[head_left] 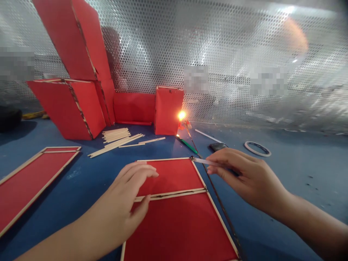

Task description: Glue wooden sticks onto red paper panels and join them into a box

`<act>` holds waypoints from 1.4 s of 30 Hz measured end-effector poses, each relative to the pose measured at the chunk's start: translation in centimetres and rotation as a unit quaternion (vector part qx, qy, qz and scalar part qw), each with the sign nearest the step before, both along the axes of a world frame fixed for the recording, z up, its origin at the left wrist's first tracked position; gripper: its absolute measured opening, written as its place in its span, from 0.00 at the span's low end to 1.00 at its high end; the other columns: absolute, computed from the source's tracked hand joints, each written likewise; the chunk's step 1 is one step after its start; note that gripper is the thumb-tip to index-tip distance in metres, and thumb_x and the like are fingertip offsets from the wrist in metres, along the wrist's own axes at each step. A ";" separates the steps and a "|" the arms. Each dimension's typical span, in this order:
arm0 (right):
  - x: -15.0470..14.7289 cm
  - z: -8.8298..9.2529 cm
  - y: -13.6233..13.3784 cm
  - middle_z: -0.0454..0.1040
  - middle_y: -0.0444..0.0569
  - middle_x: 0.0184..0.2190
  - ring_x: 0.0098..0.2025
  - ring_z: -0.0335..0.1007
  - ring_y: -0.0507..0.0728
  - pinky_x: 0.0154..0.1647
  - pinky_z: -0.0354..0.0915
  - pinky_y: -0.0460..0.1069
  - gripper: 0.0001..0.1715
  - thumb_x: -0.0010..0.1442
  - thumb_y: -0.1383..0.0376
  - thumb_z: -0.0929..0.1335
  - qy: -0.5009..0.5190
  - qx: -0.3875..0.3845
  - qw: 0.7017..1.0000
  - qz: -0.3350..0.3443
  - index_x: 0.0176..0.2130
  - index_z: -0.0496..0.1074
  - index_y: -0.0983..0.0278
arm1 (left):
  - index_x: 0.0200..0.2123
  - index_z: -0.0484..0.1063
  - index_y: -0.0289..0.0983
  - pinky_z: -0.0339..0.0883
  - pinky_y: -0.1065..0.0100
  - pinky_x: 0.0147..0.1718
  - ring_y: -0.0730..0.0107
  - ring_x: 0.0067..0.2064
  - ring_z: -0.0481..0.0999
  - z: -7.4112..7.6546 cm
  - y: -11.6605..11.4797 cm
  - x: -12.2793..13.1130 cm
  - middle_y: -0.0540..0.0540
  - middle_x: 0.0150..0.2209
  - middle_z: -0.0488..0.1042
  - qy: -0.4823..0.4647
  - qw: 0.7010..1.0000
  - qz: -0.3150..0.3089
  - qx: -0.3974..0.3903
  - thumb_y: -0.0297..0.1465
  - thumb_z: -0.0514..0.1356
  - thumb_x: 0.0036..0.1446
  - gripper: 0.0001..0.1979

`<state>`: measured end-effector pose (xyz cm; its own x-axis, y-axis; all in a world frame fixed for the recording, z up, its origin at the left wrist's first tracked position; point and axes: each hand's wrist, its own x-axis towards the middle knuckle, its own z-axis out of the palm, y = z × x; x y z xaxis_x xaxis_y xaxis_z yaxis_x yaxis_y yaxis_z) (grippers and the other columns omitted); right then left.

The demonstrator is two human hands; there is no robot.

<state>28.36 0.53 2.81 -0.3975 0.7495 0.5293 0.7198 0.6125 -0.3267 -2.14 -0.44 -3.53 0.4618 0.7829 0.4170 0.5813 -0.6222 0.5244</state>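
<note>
A red panel [179, 228] edged and crossed with thin wooden sticks lies flat in front of me. My right hand [246, 174] pinches a translucent glue stick [202, 160], whose darkened tip is at the panel's far right corner. Over the panel's left side rests my left hand [130, 195], fingers loosely apart and holding nothing. A dark residue line runs along the panel's crossbar. Just beyond the corner are a green-handled cutter [189, 145] and a small burning flame [181, 115] beside a red box [168, 110].
Loose wooden sticks [116, 141] lie behind the panel. Taller red boxes [81, 105] stand at the back left, with another framed red panel [32, 181] on the left. A tape roll [257, 148] lies on the blue table at right. Perforated silver sheeting [231, 43] forms the back.
</note>
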 end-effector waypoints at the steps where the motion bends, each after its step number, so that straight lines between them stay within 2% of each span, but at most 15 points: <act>1: -0.2 0.3 -0.1 0.79 0.48 0.33 0.33 0.76 0.57 0.36 0.70 0.52 0.05 0.66 0.64 0.67 0.013 0.005 1.000 0.001 0.39 0.75 0.57 | 0.56 0.67 0.46 0.67 0.47 0.59 0.52 0.61 0.70 0.4 -0.3 0.5 0.42 0.58 0.73 -0.019 1.000 0.006 -0.024 0.27 0.55 0.60 0.21; 4: -1.2 1.1 -0.5 0.80 0.48 0.33 0.33 0.77 0.56 0.35 0.71 0.51 0.04 0.66 0.62 0.68 0.077 -0.013 0.997 0.009 0.38 0.75 0.58 | 0.58 0.66 0.45 0.69 0.44 0.56 0.49 0.60 0.73 2.0 -1.3 3.2 0.41 0.60 0.72 -0.061 0.988 0.001 -0.138 0.31 0.54 0.62 0.21; 8: -2.7 2.3 -0.5 0.80 0.46 0.28 0.30 0.78 0.56 0.30 0.72 0.50 0.08 0.63 0.57 0.71 0.213 -0.097 0.972 0.020 0.38 0.73 0.58 | 0.68 0.56 0.37 0.65 0.41 0.59 0.41 0.65 0.67 4.7 -2.1 7.9 0.34 0.67 0.64 -0.142 0.954 -0.079 -0.252 0.32 0.60 0.55 0.37; 10: -3.1 3.0 -0.4 0.79 0.45 0.27 0.29 0.78 0.55 0.31 0.74 0.50 0.10 0.61 0.55 0.72 0.287 -0.136 0.948 0.024 0.38 0.73 0.59 | 0.64 0.63 0.40 0.72 0.49 0.53 0.46 0.58 0.75 5.8 -2.2 9.8 0.37 0.61 0.73 -0.202 0.915 -0.137 -0.322 0.29 0.61 0.54 0.33; 14: -2.2 4.1 0.2 0.74 0.41 0.26 0.28 0.75 0.52 0.32 0.75 0.49 0.15 0.55 0.55 0.76 0.421 -0.192 0.886 0.032 0.36 0.73 0.60 | 0.38 0.76 0.39 0.73 0.59 0.45 0.58 0.42 0.81 6.9 -1.5 10.2 0.45 0.36 0.82 -0.268 0.880 -0.182 -0.346 0.33 0.59 0.60 0.07; 16: -1.2 4.2 0.5 0.72 0.40 0.27 0.26 0.72 0.50 0.30 0.73 0.48 0.17 0.52 0.55 0.78 0.465 -0.222 0.856 0.040 0.36 0.73 0.60 | 0.31 0.76 0.39 0.72 0.64 0.41 0.65 0.33 0.79 7.2 -0.5 9.1 0.50 0.24 0.76 -0.331 0.864 -0.182 -0.333 0.35 0.58 0.64 0.11; 20: -0.4 3.1 0.9 0.73 0.40 0.30 0.25 0.71 0.48 0.27 0.72 0.47 0.19 0.49 0.55 0.80 0.491 -0.262 0.830 0.039 0.36 0.75 0.60 | 0.30 0.78 0.36 0.75 0.69 0.35 0.73 0.25 0.75 8.2 1.9 6.3 0.54 0.20 0.72 -0.564 0.743 -0.106 -0.345 0.29 0.60 0.63 0.09; 23: -1.4 1.8 1.1 0.73 0.41 0.27 0.27 0.73 0.51 0.32 0.74 0.50 0.21 0.49 0.52 0.79 0.470 -0.278 0.837 0.026 0.37 0.75 0.61 | 0.31 0.78 0.35 0.78 0.69 0.31 0.75 0.24 0.76 9.3 2.9 5.2 0.52 0.24 0.75 -0.678 0.641 0.007 -0.360 0.25 0.57 0.66 0.12; 25: -2.7 1.2 1.4 0.74 0.42 0.26 0.29 0.74 0.53 0.37 0.74 0.53 0.20 0.52 0.51 0.77 0.434 -0.281 0.855 0.035 0.38 0.75 0.61 | 0.34 0.79 0.35 0.78 0.70 0.30 0.74 0.26 0.78 9.5 2.9 5.0 0.49 0.29 0.80 -0.704 0.605 0.069 -0.365 0.24 0.56 0.67 0.12; 27: -4.2 0.9 1.6 0.75 0.43 0.29 0.32 0.73 0.53 0.41 0.72 0.53 0.18 0.54 0.53 0.76 0.385 -0.274 0.880 0.054 0.39 0.75 0.62 | 0.38 0.80 0.35 0.79 0.70 0.32 0.73 0.30 0.81 9.1 2.4 5.1 0.45 0.38 0.83 -0.694 0.601 0.096 -0.384 0.22 0.56 0.67 0.12; 30: -6.8 0.7 2.1 0.74 0.42 0.30 0.33 0.71 0.52 0.41 0.69 0.51 0.15 0.52 0.57 0.76 0.369 -0.261 0.889 0.072 0.36 0.72 0.61 | 0.41 0.82 0.37 0.77 0.74 0.30 0.75 0.30 0.80 7.2 1.2 5.1 0.46 0.43 0.83 -0.640 0.634 0.086 -0.425 0.20 0.61 0.63 0.11; 33: -9.5 0.2 2.3 0.73 0.40 0.27 0.32 0.70 0.52 0.38 0.68 0.50 0.20 0.46 0.58 0.79 0.402 -0.305 0.858 0.098 0.31 0.68 0.60 | 0.39 0.83 0.37 0.71 0.79 0.25 0.80 0.24 0.73 5.2 0.4 4.7 0.51 0.29 0.79 -0.610 0.670 0.031 -0.422 0.25 0.73 0.53 0.09; 37: -12.6 -0.5 2.5 0.75 0.42 0.30 0.32 0.72 0.54 0.39 0.69 0.51 0.27 0.42 0.53 0.81 0.436 -0.361 0.815 0.122 0.29 0.65 0.60 | 0.35 0.83 0.35 0.65 0.81 0.20 0.81 0.24 0.67 4.4 0.4 3.7 0.53 0.24 0.73 -0.638 0.668 0.029 -0.383 0.31 0.79 0.42 0.15; 40: -13.8 -0.3 3.6 0.76 0.44 0.29 0.32 0.73 0.55 0.38 0.71 0.52 0.26 0.49 0.48 0.78 0.382 -0.356 0.840 0.150 0.29 0.64 0.59 | 0.32 0.81 0.33 0.60 0.82 0.17 0.82 0.22 0.63 4.9 1.0 2.7 0.54 0.23 0.69 -0.654 0.660 0.039 -0.367 0.28 0.77 0.46 0.11; 42: -14.0 0.0 5.3 0.77 0.45 0.29 0.33 0.74 0.55 0.38 0.72 0.51 0.20 0.56 0.50 0.75 0.290 -0.339 0.881 0.160 0.30 0.67 0.59 | 0.31 0.81 0.32 0.58 0.83 0.16 0.84 0.21 0.61 5.3 1.5 1.8 0.55 0.23 0.67 -0.662 0.659 0.042 -0.355 0.27 0.76 0.47 0.09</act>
<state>14.35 5.79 2.85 -0.4563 0.8702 0.1861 0.1379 0.2757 -0.9513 -0.35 1.11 1.74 0.0032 0.9973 -0.0738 -0.6603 0.0575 0.7488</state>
